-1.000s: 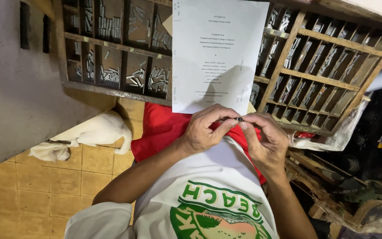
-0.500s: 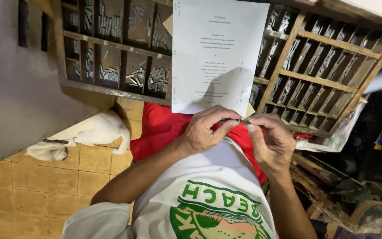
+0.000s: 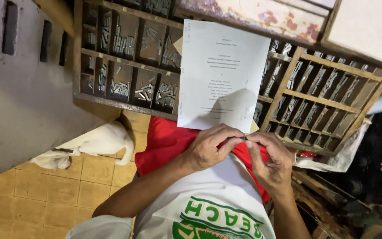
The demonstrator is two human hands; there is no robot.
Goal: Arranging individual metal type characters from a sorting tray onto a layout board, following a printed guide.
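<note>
Fingertips of the left hand (image 3: 208,150) and right hand (image 3: 268,161) pinch a small metal type piece (image 3: 243,138) between them, likely setting it, next needing careful alignment.

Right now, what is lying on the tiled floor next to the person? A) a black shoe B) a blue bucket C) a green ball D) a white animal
D: a white animal lies stretched on the yellowish floor tiles, below the wooden tray of compartments and to the left of the hands.
</note>
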